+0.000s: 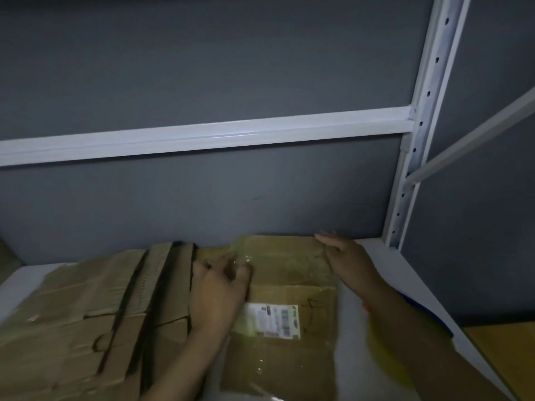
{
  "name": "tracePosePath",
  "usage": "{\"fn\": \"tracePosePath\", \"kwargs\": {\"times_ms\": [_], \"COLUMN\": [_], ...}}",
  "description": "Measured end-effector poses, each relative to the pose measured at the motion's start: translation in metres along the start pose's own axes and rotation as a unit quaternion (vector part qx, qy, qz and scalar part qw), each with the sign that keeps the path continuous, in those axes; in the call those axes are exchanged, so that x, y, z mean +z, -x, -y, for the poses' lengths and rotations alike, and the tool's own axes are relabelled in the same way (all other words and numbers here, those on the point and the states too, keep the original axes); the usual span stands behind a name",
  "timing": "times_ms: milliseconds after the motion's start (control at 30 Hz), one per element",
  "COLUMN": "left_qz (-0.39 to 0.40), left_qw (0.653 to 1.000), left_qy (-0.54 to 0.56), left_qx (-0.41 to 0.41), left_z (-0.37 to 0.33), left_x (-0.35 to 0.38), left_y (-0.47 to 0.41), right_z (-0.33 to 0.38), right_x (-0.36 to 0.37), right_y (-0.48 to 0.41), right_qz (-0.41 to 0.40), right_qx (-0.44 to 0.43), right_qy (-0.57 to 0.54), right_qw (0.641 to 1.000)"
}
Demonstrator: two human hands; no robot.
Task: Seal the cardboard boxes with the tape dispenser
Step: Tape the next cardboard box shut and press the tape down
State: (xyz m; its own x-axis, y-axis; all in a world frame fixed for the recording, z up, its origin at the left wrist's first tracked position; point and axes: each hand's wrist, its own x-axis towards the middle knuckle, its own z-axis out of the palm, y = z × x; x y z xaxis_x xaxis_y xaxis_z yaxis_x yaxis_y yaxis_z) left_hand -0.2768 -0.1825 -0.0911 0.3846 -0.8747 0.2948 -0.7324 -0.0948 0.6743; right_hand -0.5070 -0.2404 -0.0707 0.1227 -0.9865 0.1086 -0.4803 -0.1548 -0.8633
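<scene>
Steadying the labelled cardboard box (289,273) on the white shelf (23,280), head view only. The box lies flat, right of centre, just beside a stack of other cardboard boxes (86,308) on the left. The left hand (217,293) rests on the box's left side over a glossy patch of tape (237,257), fingers bent; too blurred to tell if it pinches the tape or only presses. The right hand (344,259) lies wide and flat along the far right corner, holding nothing. No tape dispenser in view. A yellow blur (382,342) by the right forearm can't be identified. Likely step: squaring the box before taping. To do it well, press the flaps flush, smooth the loose tape flat and hold that far corner so the box doesn't slide toward the wall
</scene>
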Motion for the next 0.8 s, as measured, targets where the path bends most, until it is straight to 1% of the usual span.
{"fn": "tracePosePath", "kwargs": {"times_ms": [33,67,133,167,200,233,267,300,333,400,500,567,700,800], "left_qz": [0.011,-0.001,-0.022,-0.002,0.05,0.113,0.186,0.243,0.269,0.27,0.263,0.253,0.273,0.254], "left_qw": [0.998,0.994,0.98,0.968,0.954,0.942,0.933,0.926,0.922,0.923,0.932,0.939,0.95,0.965], "left_qy": [-0.061,-0.107,-0.149,-0.157,-0.17,-0.185,-0.197,-0.21,-0.219,-0.223,-0.219,-0.204,-0.133,-0.047], "left_qx": [-0.005,0.017,0.132,0.196,0.242,0.255,0.235,0.199,0.174,0.157,0.121,0.115,0.074,0.053], "left_z": [0.005,0.006,0.0,-0.003,-0.006,-0.008,-0.01,-0.01,-0.011,-0.013,-0.013,-0.016,-0.01,0.004], "left_x": [-0.004,-0.007,-0.014,-0.014,-0.014,-0.013,-0.01,-0.009,-0.008,-0.008,-0.008,-0.009,-0.008,-0.005], "left_y": [0.004,0.007,0.009,0.006,0.001,-0.005,-0.01,-0.014,-0.016,-0.016,-0.016,-0.021,-0.038,-0.04], "right_z": [0.004,0.009,0.023,0.029,0.033,0.035,0.035,0.032,0.03,0.025,0.021,0.022,0.026,0.022], "right_x": [0.001,0.003,0.014,0.021,0.028,0.034,0.038,0.039,0.038,0.032,0.029,0.029,0.031,0.031], "right_y": [0.002,0.005,0.016,0.021,0.026,0.029,0.031,0.031,0.031,0.031,0.036,0.038,0.039,0.046], "right_qz": [0.017,0.03,0.066,0.093,0.123,0.145,0.156,0.159,0.158,0.151,0.126,0.106,0.076,0.055], "right_qx": [-0.011,-0.037,-0.11,-0.136,-0.143,-0.141,-0.134,-0.126,-0.12,-0.09,-0.023,-0.001,0.017,0.041], "right_qy": [0.04,0.113,0.274,0.328,0.368,0.398,0.416,0.427,0.433,0.42,0.316,0.26,0.162,0.074], "right_qw": [0.999,0.992,0.953,0.93,0.91,0.895,0.886,0.881,0.879,0.89,0.94,0.96,0.984,0.995]}}
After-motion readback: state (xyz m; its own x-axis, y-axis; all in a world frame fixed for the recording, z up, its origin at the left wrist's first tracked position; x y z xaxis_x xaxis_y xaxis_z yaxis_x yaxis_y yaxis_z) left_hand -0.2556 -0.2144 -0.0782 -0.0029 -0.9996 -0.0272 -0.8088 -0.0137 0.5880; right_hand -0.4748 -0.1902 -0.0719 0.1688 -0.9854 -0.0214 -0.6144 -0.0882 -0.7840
